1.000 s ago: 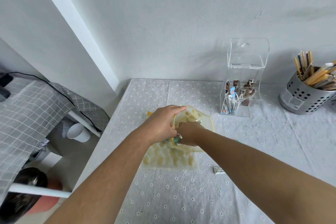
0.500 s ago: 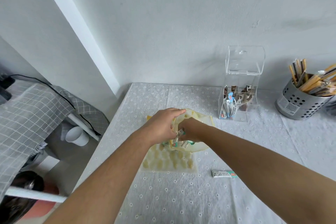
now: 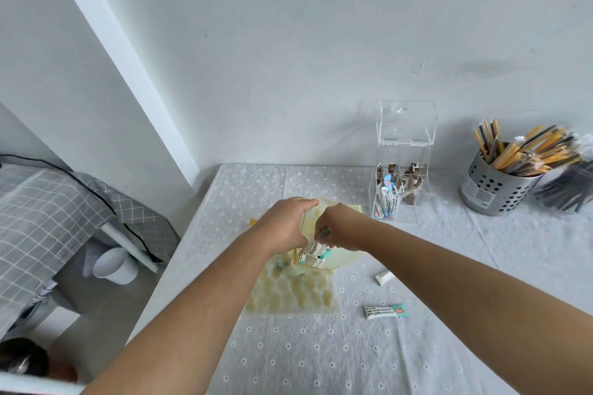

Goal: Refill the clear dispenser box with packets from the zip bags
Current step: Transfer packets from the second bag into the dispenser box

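Against the back wall stands the clear dispenser box [image 3: 405, 167], lid raised, packets in its lower compartments; nearer, over the table's middle, the left hand [image 3: 285, 228] grips the rim of a yellow zip bag [image 3: 340, 261]; the right hand [image 3: 341, 231] pinches a bunch of packets [image 3: 313, 255] at its mouth; another zip bag [image 3: 290, 295] lies flat beneath; two loose packets [image 3: 385, 311] lie right of it on the tablecloth [image 3: 321, 356]; a perforated metal cup [image 3: 494, 192] stands far right.

A table [image 3: 288, 356] covered with a pale flowered cloth stands against the wall. On it, the clear dispenser box [image 3: 401, 176] stands at the back; right of the box a perforated metal cup [image 3: 491, 192]; in front, a flat yellow zip bag [image 3: 292, 295] and two loose packets [image 3: 385, 311].
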Demonstrator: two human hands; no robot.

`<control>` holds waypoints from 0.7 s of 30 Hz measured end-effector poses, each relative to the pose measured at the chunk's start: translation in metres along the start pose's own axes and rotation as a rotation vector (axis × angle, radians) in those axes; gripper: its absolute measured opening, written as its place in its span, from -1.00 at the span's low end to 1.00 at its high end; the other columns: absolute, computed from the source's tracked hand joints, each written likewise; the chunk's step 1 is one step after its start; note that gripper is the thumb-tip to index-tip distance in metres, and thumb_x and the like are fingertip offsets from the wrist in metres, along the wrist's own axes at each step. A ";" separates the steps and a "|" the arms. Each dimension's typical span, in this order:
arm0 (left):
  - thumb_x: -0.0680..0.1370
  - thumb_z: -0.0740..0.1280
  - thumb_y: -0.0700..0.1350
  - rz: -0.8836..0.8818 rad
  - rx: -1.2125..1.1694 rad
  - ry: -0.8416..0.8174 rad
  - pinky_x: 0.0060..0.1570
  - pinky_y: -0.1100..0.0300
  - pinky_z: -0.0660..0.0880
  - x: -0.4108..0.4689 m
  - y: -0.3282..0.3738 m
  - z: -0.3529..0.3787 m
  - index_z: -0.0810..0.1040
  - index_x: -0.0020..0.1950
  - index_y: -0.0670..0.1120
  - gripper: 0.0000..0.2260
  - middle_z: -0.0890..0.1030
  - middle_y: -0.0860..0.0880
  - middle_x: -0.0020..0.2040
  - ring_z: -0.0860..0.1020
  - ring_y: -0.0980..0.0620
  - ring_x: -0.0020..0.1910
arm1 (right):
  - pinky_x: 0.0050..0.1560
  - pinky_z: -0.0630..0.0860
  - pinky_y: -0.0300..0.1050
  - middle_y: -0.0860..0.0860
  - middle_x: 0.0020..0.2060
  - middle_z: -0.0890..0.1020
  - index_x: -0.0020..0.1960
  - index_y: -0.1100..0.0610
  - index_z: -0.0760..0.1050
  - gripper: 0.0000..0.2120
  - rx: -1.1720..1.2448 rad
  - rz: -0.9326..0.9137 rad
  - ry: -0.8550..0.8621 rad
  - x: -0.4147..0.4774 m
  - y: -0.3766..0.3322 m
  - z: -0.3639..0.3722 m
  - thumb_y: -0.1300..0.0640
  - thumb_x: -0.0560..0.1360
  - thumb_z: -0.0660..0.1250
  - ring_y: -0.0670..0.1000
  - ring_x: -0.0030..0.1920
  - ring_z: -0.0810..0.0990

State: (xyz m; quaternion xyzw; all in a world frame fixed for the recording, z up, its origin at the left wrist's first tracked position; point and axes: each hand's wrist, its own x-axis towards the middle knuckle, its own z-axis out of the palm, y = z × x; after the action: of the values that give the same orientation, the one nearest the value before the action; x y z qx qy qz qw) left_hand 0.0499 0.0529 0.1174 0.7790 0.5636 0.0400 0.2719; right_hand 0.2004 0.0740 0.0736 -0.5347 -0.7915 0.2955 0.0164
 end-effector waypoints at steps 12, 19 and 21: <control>0.43 0.37 -0.26 -0.001 0.117 0.007 0.31 0.18 0.34 0.018 0.018 -0.007 0.19 0.51 -0.04 -0.31 0.27 -0.03 0.48 0.28 0.00 0.43 | -0.19 0.64 -0.08 0.00 -0.36 0.66 -0.19 0.07 0.66 -0.91 0.349 0.099 0.325 -0.064 0.016 -0.087 0.25 0.40 0.46 -0.01 -0.36 0.60; 0.46 0.31 -0.27 -0.046 0.107 0.032 0.33 0.18 0.31 0.023 0.040 0.003 0.20 0.50 -0.07 -0.37 0.30 -0.05 0.45 0.28 -0.01 0.42 | -0.20 0.65 -0.16 0.21 -0.17 0.69 -0.08 0.25 0.64 -0.91 0.415 0.195 0.500 -0.080 0.075 -0.142 0.30 0.41 0.45 0.04 -0.35 0.68; 0.46 0.30 -0.28 -0.062 0.112 0.046 0.32 0.19 0.32 0.024 0.047 0.005 0.21 0.50 -0.07 -0.37 0.31 -0.05 0.45 0.31 -0.01 0.41 | -0.41 0.55 -0.37 0.18 -0.18 0.69 -0.08 0.23 0.64 -0.91 0.342 0.241 0.514 -0.074 0.094 -0.142 0.28 0.42 0.44 -0.07 -0.42 0.64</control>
State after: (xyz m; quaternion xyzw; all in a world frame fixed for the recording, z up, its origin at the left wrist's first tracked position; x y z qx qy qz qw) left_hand 0.1006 0.0626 0.1291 0.7740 0.5949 0.0179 0.2160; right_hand 0.3591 0.0985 0.1671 -0.6710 -0.6314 0.2795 0.2701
